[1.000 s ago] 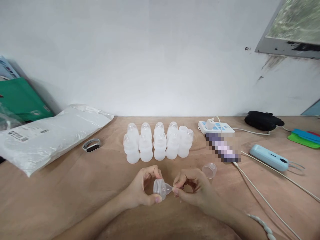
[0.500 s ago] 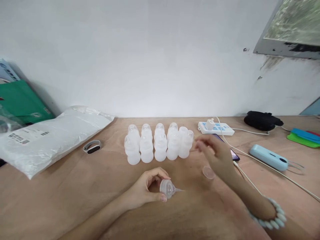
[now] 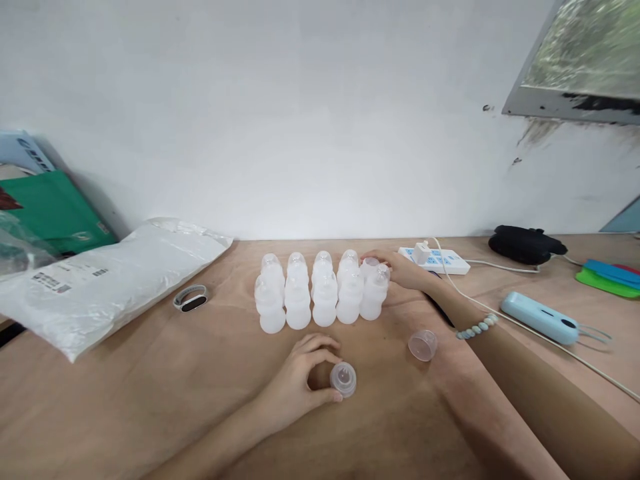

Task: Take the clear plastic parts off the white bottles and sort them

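Near the front of the table, my left hand [image 3: 305, 377] pinches a clear bottle nipple [image 3: 343, 379] in its screw ring between thumb and fingers, with the nipple's tip pointing up. Two rows of white baby bottles [image 3: 325, 301] with clear domed caps stand behind it. At the back right of the group is an uncapped bottle [image 3: 370, 265], and my right hand [image 3: 397, 268] has its fingers around the top of it. Part of this bottle is hidden by a capped one in front. A loose clear cap [image 3: 423, 345] lies on the table below my right forearm.
Left of the bottles lie a fitness band [image 3: 192, 299] and a white plastic parcel [image 3: 120, 277]. On the right are a power strip [image 3: 447, 262] with a white cable, a light-blue device [image 3: 540, 319] and a black case [image 3: 527, 245]. My forearm partly covers a phone [image 3: 440, 308].
My right hand has reached forward and left to the uncapped bottle and closed on it. My left hand has turned the nipple from pointing right to pointing up.
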A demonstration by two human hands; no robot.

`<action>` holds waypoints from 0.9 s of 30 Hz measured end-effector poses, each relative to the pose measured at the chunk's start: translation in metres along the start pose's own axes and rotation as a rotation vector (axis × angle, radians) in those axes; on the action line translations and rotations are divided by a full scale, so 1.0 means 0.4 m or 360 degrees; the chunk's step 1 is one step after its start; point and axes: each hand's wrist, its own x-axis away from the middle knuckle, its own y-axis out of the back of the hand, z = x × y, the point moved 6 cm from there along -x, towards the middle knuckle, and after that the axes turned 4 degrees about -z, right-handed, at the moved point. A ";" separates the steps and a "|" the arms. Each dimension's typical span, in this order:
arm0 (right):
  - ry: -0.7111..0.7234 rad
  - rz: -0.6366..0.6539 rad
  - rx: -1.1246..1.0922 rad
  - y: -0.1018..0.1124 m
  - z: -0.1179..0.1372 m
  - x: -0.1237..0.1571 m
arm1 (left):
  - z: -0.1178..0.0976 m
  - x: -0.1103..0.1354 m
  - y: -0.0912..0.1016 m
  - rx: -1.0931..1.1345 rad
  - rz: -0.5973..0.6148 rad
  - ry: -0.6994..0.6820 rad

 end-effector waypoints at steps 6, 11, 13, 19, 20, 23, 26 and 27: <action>-0.0074 -0.0501 -0.0053 0.113 -0.032 0.018 | -0.002 0.016 -0.003 -0.0160 0.0013 -0.0038; 0.0142 -0.1242 -0.0439 0.206 0.078 0.131 | 0.003 0.034 0.013 0.0129 -0.0198 -0.0120; 0.0226 -0.1167 -0.0630 0.169 0.149 0.184 | -0.008 0.041 0.025 0.0250 -0.0361 -0.0308; -0.0061 -0.0254 -0.0844 -0.069 0.246 0.294 | -0.037 0.058 0.040 0.0328 -0.0535 -0.0651; -0.0140 -0.0122 -0.0865 -0.099 0.242 0.302 | -0.037 0.058 0.041 0.0309 -0.0536 -0.0631; -0.0359 0.0160 -0.0732 -0.153 0.218 0.314 | -0.034 0.062 0.055 0.0274 -0.0630 -0.0598; -0.0251 0.0454 -0.0373 -0.188 0.219 0.321 | -0.030 0.066 0.070 0.0282 -0.0757 -0.0589; -0.0167 0.0553 -0.0238 -0.200 0.224 0.325 | -0.027 0.066 0.073 0.0279 -0.0777 -0.0572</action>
